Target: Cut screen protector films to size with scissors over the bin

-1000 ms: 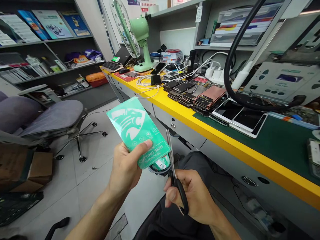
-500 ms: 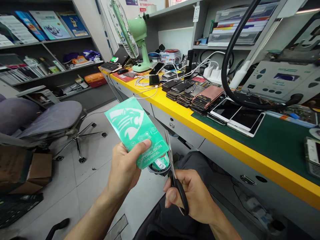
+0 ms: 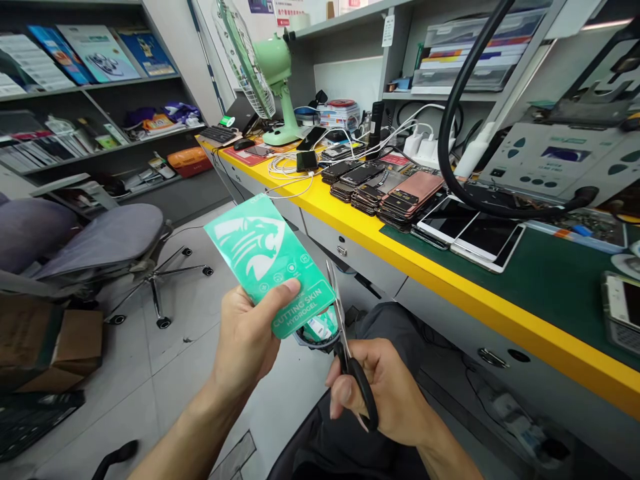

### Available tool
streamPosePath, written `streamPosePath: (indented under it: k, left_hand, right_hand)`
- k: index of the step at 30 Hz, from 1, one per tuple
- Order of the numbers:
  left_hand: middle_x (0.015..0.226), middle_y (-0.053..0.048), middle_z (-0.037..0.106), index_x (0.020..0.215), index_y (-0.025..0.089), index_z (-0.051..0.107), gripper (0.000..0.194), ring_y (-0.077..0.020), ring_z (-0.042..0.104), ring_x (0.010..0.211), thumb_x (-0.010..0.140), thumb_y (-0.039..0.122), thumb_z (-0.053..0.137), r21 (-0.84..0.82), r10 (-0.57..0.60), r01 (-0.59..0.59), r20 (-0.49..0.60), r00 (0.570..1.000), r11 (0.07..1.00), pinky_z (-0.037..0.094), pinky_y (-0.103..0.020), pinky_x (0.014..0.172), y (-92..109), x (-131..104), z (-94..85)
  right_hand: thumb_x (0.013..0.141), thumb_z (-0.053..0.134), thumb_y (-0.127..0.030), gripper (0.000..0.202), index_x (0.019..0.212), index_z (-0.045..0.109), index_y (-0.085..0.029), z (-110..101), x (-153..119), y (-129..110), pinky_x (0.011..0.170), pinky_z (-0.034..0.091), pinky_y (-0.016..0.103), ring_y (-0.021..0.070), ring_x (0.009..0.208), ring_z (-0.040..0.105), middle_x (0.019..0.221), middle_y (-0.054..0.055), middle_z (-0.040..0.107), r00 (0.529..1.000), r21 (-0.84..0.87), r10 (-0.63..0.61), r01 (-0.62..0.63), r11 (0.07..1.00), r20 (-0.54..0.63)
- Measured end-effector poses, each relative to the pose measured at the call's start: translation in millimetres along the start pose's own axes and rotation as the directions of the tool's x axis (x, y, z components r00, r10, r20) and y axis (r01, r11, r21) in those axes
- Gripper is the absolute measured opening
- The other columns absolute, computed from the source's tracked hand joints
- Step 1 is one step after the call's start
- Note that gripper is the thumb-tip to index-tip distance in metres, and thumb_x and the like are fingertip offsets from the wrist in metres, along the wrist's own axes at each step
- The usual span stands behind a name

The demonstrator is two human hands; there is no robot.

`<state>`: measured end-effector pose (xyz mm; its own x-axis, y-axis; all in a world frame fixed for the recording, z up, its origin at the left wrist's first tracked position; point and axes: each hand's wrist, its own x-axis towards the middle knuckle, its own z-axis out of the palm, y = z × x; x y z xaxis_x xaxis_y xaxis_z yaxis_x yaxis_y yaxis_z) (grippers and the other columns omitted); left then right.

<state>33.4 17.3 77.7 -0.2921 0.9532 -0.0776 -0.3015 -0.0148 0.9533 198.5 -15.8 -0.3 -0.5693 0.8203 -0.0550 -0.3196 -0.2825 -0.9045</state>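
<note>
My left hand (image 3: 255, 327) pinches a green hydrogel film packet (image 3: 257, 253) by its lower end, thumb on the printed front. White lettering on it reads "CUTTING SKIN HYDROGEL", above it a white animal-head print. In my right hand (image 3: 380, 387) is a pair of scissors (image 3: 357, 380) with black handles, fingers in the loops. Its blades point up, slightly parted, right beside the packet's lower right corner; whether they touch the packet I cannot tell. Below the packet, a bin (image 3: 320, 341) holding green and white wrappers is partly covered by it.
The yellow-edged workbench (image 3: 450, 293) runs along the right, with stacks of phone parts (image 3: 367, 183) and white-framed screens (image 3: 480, 230). A thick black hose (image 3: 450, 133) arches over it. A green fan (image 3: 275, 67) stands at the back; an office chair (image 3: 110, 230) is at left.
The view has shifted very slightly. Both hands, the packet and the scissors keep almost the same pose; the packet sits a touch further left.
</note>
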Motion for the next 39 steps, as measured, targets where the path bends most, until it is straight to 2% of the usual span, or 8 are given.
streamPosePath:
  k: [8, 14, 17, 23, 29, 39]
  left_hand:
    - [0.077, -0.004, 0.072, 0.080, 0.018, 0.074, 0.016, -0.0212, 0.069, 0.065, 0.068, 0.023, 0.083, 0.008, 0.001, -0.001, 0.019, 1.000, 1.000, 0.057, -0.028, 0.054, -1.2, 0.4, -2.3]
    - [0.074, -0.002, 0.072, 0.078, 0.015, 0.071, 0.018, -0.0199, 0.069, 0.062, 0.067, 0.023, 0.082, 0.040, -0.011, 0.011, 0.008, 1.000, 0.999, 0.057, -0.029, 0.057, 0.2, 0.0, -2.2]
    - [0.073, -0.002, 0.072, 0.078, 0.015, 0.070, 0.019, -0.0210, 0.070, 0.064, 0.067, 0.024, 0.083, 0.056, -0.021, 0.021, -0.001, 1.000, 0.998, 0.057, -0.030, 0.059, -1.7, 0.9, -5.1]
    - [0.075, -0.005, 0.072, 0.080, 0.012, 0.070, 0.021, -0.0213, 0.069, 0.065, 0.070, 0.026, 0.082, 0.080, -0.060, 0.060, -0.005, 0.998, 0.995, 0.057, -0.032, 0.062, -13.4, 9.6, -21.8]
    - [0.073, -0.003, 0.070, 0.078, 0.013, 0.070, 0.016, -0.0223, 0.070, 0.069, 0.072, 0.022, 0.082, 0.078, -0.115, 0.116, -0.015, 0.993, 0.990, 0.059, -0.034, 0.065, -25.0, 19.7, -38.2]
    - [0.069, -0.004, 0.069, 0.074, 0.011, 0.070, 0.019, -0.0228, 0.070, 0.064, 0.069, 0.025, 0.083, 0.130, -0.173, 0.171, 0.005, 0.985, 0.977, 0.060, -0.034, 0.060, -28.9, 39.4, -54.7]
  right_hand:
    - [0.077, 0.081, -0.055, 0.047, 0.073, 0.062, -0.012, 3.2, 1.0, -2.8, 0.040, 0.035, 0.018, 0.0057, 0.042, 0.045, 0.056, 0.003, 0.063, 0.999, -0.075, 0.032, -0.033, 0.997, -0.023]
    - [0.076, 0.076, -0.065, 0.056, 0.062, 0.055, -0.015, 7.2, 4.0, -7.8, 0.044, 0.040, 0.020, 0.0057, 0.044, 0.042, 0.053, -0.001, 0.053, 0.998, -0.137, 0.036, -0.042, 0.990, -0.047]
    - [0.076, 0.075, -0.065, 0.056, 0.062, 0.052, -0.016, 8.1, 5.7, -6.5, 0.040, 0.037, 0.019, 0.0057, 0.042, 0.041, 0.052, -0.002, 0.053, 0.996, -0.166, 0.068, -0.077, 0.983, -0.063]
    - [0.079, 0.075, -0.061, 0.051, 0.068, 0.056, -0.016, 5.8, 11.1, 12.4, 0.036, 0.033, 0.018, 0.0040, 0.036, 0.040, 0.053, -0.003, 0.057, 0.979, -0.227, 0.168, -0.190, 0.955, -0.114]
    - [0.083, 0.069, -0.064, 0.053, 0.068, 0.054, -0.016, 3.8, 20.0, 34.7, 0.030, 0.029, 0.017, 0.0042, 0.032, 0.040, 0.055, -0.002, 0.061, 0.969, -0.215, 0.227, -0.243, 0.946, -0.099]
    - [0.083, 0.070, -0.064, 0.053, 0.067, 0.053, -0.015, 1.5, 34.9, 46.8, 0.028, 0.030, 0.015, 0.0039, 0.030, 0.043, 0.054, -0.002, 0.062, 0.954, -0.208, 0.287, -0.298, 0.932, -0.082]
